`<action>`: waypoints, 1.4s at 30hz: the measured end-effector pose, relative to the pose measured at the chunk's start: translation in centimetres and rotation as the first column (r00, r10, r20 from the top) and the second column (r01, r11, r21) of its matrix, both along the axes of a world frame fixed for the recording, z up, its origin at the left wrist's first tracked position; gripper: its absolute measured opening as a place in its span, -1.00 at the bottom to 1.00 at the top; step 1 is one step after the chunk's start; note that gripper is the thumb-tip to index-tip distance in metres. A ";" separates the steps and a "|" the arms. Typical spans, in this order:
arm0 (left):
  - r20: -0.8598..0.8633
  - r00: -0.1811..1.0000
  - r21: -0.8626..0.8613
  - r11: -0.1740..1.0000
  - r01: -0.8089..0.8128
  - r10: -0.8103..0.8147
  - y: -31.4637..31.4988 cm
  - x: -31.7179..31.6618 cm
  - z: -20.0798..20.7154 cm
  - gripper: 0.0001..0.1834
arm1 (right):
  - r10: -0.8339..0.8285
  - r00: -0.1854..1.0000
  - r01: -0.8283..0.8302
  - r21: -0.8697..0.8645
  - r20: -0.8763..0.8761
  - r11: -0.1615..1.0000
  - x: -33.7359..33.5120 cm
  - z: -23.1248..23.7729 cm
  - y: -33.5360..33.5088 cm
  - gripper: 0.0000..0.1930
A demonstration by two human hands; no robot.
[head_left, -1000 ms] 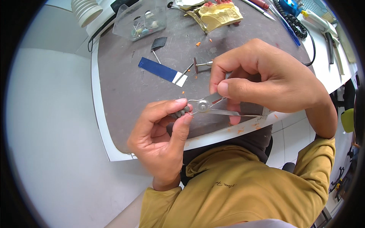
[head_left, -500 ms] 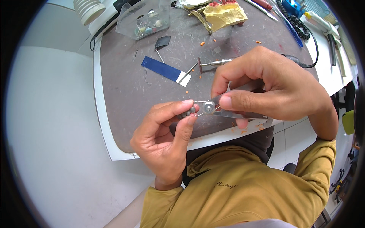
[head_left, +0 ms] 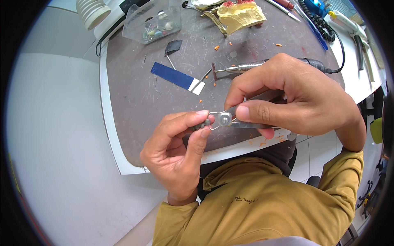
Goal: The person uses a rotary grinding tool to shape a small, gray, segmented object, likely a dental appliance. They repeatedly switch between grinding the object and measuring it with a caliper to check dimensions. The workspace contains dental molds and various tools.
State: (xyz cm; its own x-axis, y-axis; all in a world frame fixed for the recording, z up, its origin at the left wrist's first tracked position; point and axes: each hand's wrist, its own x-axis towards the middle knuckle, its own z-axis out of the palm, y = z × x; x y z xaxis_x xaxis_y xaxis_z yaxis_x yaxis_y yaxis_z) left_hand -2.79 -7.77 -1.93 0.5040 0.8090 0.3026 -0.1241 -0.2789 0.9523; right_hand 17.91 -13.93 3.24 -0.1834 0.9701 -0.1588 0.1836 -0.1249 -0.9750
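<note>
My left hand (head_left: 174, 149) pinches a small grey, lumpy piece (head_left: 200, 125), which looks like a cast row of teeth, between thumb and forefinger. My right hand (head_left: 295, 98) grips a metal thickness caliper (head_left: 225, 119) by its handles, thumb on top near the round pivot. The caliper's thin curved wire jaws reach to the grey piece at my left fingertips. Whether both jaw tips touch it is too small to tell. My right palm and fingers hide part of the handles.
Beyond my hands lies a rotary handpiece (head_left: 246, 67) with a brown disc, its cord running right. Nearby are a blue-and-white strip (head_left: 172, 76) and a dark square (head_left: 173, 47). A clear plastic box (head_left: 141, 26) and a yellow dental cast (head_left: 242, 18) stand farther back.
The caliper's handles have turned slightly in my right hand. Both hands keep their grips, and the table's contents appear shifted a little with the view.
</note>
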 end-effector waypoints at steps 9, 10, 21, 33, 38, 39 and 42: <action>0.008 1.000 0.043 0.999 0.000 -0.001 0.2 0.1 -0.2 -0.81 | 0.033 0.999 -0.032 0.045 -0.018 0.998 0.3 -0.2 0.0 -0.82; 0.006 1.000 0.039 0.999 -0.008 0.008 0.2 0.1 -0.4 -0.79 | 0.034 0.999 -0.034 0.052 -0.004 0.998 0.4 -0.4 -0.1 -0.82; 0.019 0.999 0.068 0.997 -0.034 0.033 -0.1 0.8 -0.3 -0.76 | 0.064 0.989 -0.063 -0.007 0.134 0.998 1.1 -0.9 -0.3 -0.74; 0.013 0.998 0.072 0.995 -0.064 0.063 -0.4 0.9 -0.1 -0.83 | 0.102 0.992 -0.104 0.034 0.075 0.994 0.7 -1.2 0.3 -0.76; 0.029 1.000 0.050 0.999 0.009 -0.010 0.0 0.8 -0.3 -0.82 | 0.055 0.998 -0.056 0.027 0.037 0.998 0.6 -0.9 -0.2 -0.81; 0.037 0.999 0.051 0.999 0.007 -0.009 0.1 0.6 -0.3 -0.81 | 0.053 0.998 -0.054 0.019 0.035 0.998 0.4 -0.8 0.0 -0.81; 0.046 0.998 0.047 0.998 0.029 -0.031 0.2 0.6 -0.4 -0.81 | 0.048 0.998 -0.047 -0.031 0.039 0.998 0.4 -0.4 0.1 -0.81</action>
State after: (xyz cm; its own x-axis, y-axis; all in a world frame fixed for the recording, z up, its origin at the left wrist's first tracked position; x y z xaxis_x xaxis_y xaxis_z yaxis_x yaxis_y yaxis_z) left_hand -2.24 -7.52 -2.36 0.5124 0.7781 0.3633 -0.1772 -0.3181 0.9314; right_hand 18.26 -13.83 2.83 -0.2220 0.9552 -0.1957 0.2281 -0.1442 -0.9629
